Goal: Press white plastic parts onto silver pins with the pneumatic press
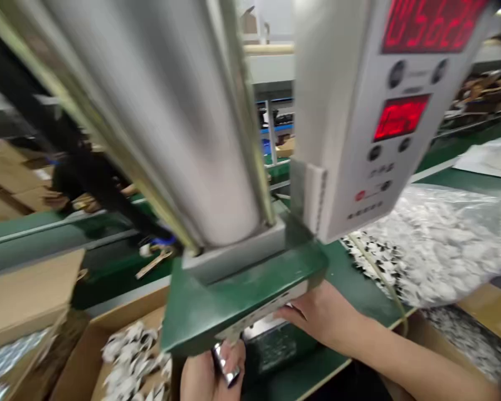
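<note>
A green press head (246, 289) with a large metal cylinder (183, 122) on top fills the middle of the head view. Below its front left edge, my left hand (215, 370) is closed around a shiny metal tube (225, 365). My right hand (317, 314) reaches under the right side of the press, near a pale metal part (265, 324). Its fingertips are partly hidden by the green head, and whether they hold anything cannot be made out.
A control box (359, 128) with red displays hangs at the right. A carton (79, 362) of white parts stands at the lower left. Plastic-bagged white pieces (455, 245) lie at the right. Another person's hand (129, 190) shows at the back left.
</note>
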A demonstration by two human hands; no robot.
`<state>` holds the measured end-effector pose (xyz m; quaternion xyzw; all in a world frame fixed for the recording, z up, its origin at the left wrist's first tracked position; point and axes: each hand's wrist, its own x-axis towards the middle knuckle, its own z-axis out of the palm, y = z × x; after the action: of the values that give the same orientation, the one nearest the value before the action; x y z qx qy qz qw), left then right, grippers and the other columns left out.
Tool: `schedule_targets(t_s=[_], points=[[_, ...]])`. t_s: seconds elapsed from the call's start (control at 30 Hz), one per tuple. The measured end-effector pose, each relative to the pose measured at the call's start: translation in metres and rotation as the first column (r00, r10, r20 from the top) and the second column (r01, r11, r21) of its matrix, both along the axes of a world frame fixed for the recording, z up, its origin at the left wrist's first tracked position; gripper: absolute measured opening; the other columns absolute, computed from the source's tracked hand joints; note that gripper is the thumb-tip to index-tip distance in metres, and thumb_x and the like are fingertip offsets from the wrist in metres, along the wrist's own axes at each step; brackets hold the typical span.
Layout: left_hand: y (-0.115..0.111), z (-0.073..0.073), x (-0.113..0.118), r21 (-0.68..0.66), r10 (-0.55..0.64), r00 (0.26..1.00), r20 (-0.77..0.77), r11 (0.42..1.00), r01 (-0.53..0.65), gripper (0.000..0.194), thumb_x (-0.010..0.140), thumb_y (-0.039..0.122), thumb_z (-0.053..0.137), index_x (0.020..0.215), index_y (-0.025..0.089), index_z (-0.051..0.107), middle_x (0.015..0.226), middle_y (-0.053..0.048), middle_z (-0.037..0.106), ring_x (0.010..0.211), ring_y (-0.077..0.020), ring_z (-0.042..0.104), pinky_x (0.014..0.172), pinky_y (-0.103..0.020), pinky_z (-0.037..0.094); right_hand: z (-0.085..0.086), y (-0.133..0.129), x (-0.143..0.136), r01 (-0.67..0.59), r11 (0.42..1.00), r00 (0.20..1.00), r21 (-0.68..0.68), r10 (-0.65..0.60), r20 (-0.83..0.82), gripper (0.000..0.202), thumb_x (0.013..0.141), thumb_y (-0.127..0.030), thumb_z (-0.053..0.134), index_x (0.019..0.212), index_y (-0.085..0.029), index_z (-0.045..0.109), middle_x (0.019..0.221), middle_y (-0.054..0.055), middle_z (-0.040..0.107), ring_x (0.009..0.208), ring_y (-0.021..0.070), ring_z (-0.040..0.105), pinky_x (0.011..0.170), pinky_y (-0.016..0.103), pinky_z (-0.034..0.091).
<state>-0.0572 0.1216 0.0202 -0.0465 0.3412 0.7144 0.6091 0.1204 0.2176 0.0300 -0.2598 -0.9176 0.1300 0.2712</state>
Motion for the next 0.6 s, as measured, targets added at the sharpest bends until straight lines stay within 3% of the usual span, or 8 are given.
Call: schedule_targets(t_s=[0.17, 0.33, 0.5, 0.6], points=[[-0.023, -0.007, -0.006, 0.001, 0.041, 0.998, -0.045, 0.999, -0.041, 0.024, 0.078, 0.022, 0.056, 0.061, 0.020, 0.039, 0.047, 0.008, 0.030, 0.032, -0.0038, 0.025, 0.029, -0.014, 0.024, -0.010, -0.004, -0.022, -0.050, 0.991, 0.985, 0.125, 0.029, 0.167, 0.023, 0.094, -0.024, 0.040, 0.102, -0.022, 0.062, 0.082, 0.006, 0.066, 0.072, 0.0208, 0.061, 0.067, 0.030, 0.045], [-0.036, -0.017, -0.007, 0.041, 0.121, 0.980, -0.156, 0.992, -0.116, 0.014, 0.077, 0.025, 0.062, 0.077, 0.019, 0.049, 0.053, 0.008, 0.037, 0.034, -0.0033, 0.025, 0.029, -0.013, 0.024, -0.013, -0.006, -0.019, -0.109, 0.967, 0.953, 0.230, 0.036, 0.301, 0.036, 0.091, -0.011, 0.033, 0.079, -0.024, 0.065, 0.058, 0.003, 0.059, 0.050, 0.0158, 0.054, 0.045, 0.024, 0.033], [-0.037, -0.020, 0.000, 0.026, 0.164, 0.936, -0.312, 0.986, -0.165, 0.018, 0.080, 0.036, 0.059, 0.084, 0.021, 0.052, 0.057, 0.008, 0.040, 0.035, -0.0028, 0.026, 0.029, -0.012, 0.021, -0.029, -0.003, -0.018, -0.110, 0.920, 0.970, 0.377, 0.018, 0.241, 0.042, 0.092, -0.010, 0.028, 0.074, -0.025, 0.064, 0.051, 0.002, 0.056, 0.042, 0.0172, 0.049, 0.038, 0.028, 0.019], [-0.039, -0.022, -0.001, -0.081, 0.082, 0.823, -0.563, 0.985, -0.153, 0.024, 0.081, 0.046, 0.054, 0.085, 0.023, 0.053, 0.054, 0.009, 0.038, 0.032, -0.0031, 0.023, 0.028, -0.013, 0.017, -0.039, -0.004, -0.014, -0.087, 0.957, 0.985, 0.278, 0.040, 0.168, 0.037, 0.095, -0.021, 0.033, 0.072, -0.026, 0.062, 0.048, -0.001, 0.053, 0.043, 0.0173, 0.050, 0.039, 0.028, 0.025]])
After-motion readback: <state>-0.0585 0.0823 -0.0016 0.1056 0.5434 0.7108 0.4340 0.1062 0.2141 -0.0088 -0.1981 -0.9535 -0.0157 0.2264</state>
